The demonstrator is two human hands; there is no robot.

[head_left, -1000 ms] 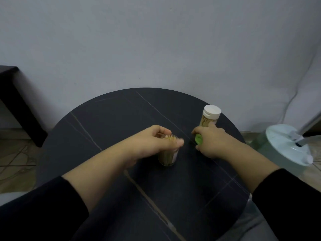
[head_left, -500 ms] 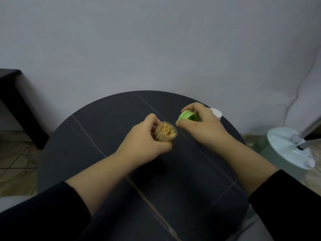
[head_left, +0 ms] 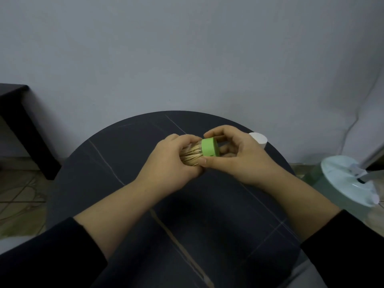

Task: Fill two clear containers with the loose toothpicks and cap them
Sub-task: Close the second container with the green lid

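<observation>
Left hand [head_left: 166,163]: curled round the body of the clear container [head_left: 195,151]; holds it above the bench, lying roughly on its side, mouth to the right.
Right hand [head_left: 239,159]: thumb and fingers pinching the green cap [head_left: 209,150], set over the container's mouth; cannot tell whether fully seated.
Bench [head_left: 124,183]: dark and round, below both hands, apart from the held container.
Second container [head_left: 257,140]: far right on the bench, behind the right hand; white cap on, body hidden.
Clear container, handling: probably light, stiff thin plastic, smooth and a little slippery; best gripped round the mid-wall, firm without squeezing.
Green cap, handling: small and rigid; best taken by the rim and kept square to the mouth.
Toothpicks [head_left: 188,160]: packed tight, seen through the wall; likely to spill if the cap slips while tilted.
</observation>
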